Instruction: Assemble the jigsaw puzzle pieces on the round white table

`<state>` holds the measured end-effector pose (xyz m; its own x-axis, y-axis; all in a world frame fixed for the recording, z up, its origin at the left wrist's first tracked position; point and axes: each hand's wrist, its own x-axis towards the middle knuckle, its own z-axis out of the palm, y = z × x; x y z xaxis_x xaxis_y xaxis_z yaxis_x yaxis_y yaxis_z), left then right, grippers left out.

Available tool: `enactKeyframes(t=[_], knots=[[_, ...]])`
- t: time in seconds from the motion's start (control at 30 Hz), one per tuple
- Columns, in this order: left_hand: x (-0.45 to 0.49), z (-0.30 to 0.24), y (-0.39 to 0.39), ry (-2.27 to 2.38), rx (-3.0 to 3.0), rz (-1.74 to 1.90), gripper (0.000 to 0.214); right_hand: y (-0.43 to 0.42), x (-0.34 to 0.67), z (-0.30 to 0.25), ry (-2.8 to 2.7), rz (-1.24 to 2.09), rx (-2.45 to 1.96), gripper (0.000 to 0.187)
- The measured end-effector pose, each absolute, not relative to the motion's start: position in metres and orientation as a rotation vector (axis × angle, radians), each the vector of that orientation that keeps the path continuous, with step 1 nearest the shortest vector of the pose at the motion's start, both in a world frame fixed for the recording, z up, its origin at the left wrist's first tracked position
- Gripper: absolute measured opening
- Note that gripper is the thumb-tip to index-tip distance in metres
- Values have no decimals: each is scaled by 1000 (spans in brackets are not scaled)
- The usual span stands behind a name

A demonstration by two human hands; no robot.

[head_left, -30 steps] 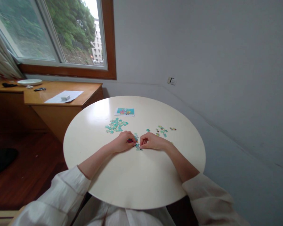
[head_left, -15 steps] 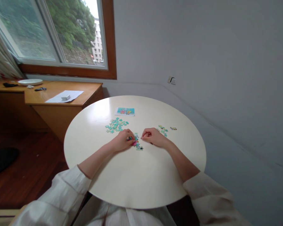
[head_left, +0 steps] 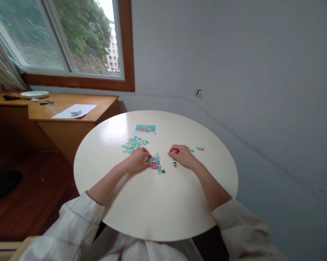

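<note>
On the round white table (head_left: 152, 206) lies a small joined patch of jigsaw pieces (head_left: 155, 163), pink and teal. My left hand (head_left: 138, 158) rests curled at its left edge, fingertips touching it. My right hand (head_left: 181, 154) sits a little to the right of the patch, fingers curled in a loose pinch; what they hold, if anything, is too small to make out. A single dark piece (head_left: 175, 165) lies just below that hand. A heap of teal loose pieces (head_left: 133, 143) is behind my left hand. Several mixed pieces (head_left: 192, 148) lie behind my right hand.
A small picture card (head_left: 144, 128) lies at the far side of the table. A wooden desk (head_left: 70, 112) with paper, a small box and a plate stands at the left under a window (head_left: 57, 36). A grey wall runs close on the right.
My right hand has drawn away from the joined patch toward the right and back. My left hand slid slightly left, uncovering the pink part of the patch.
</note>
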<state>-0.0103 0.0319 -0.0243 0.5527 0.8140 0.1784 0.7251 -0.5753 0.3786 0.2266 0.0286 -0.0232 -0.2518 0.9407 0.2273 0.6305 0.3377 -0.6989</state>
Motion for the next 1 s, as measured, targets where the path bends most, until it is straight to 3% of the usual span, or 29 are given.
enactKeyframes(t=[0.47,1.0], knots=[[9,-21,25,1391,2613,481,19,35,248,-18,-1859,442,-1562,20],[77,-6,26,1055,2814,360,26,37,248,-16,-1772,389,-1583,15]])
